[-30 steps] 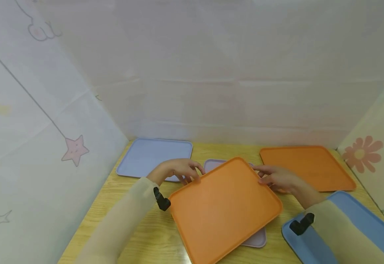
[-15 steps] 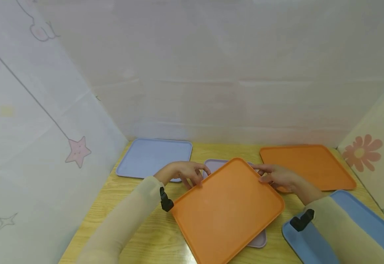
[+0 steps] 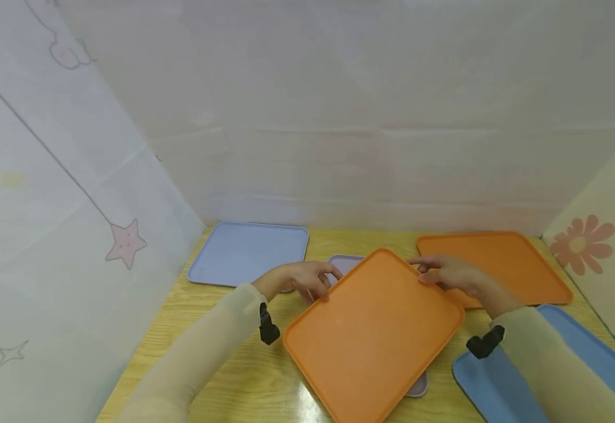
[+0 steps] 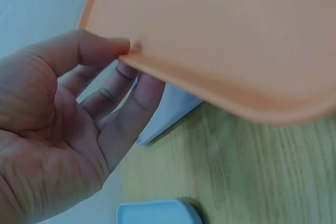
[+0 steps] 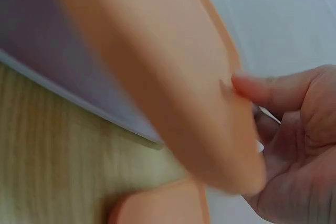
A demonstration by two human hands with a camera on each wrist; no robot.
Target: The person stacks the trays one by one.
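A light orange rectangular tray (image 3: 373, 335) with a low rim is held up at a slant between both hands. My left hand (image 3: 307, 279) pinches its upper left edge, the thumb over the rim and the fingers behind it, as the left wrist view shows on the tray (image 4: 220, 30). At the upper right edge my right hand (image 3: 453, 276) pinches the rim the same way, its thumb (image 5: 262, 88) on the inner face. Beneath the raised tray a purple tray (image 3: 343, 263) lies on the table, mostly hidden, with only its far edge and one near corner showing.
On the wooden table (image 3: 244, 364), a periwinkle tray (image 3: 249, 249) lies at the back left. A darker orange tray (image 3: 498, 264) is at the back right. In front of that, a blue tray (image 3: 503, 382) lies partly under the right sleeve. Pale printed sheets (image 3: 339, 117) wall the sides and back.
Both hands keep their grip on the light orange tray. It has shifted slightly to the right and tilted a bit more, the left hand moving right with it. The other trays have stayed put.
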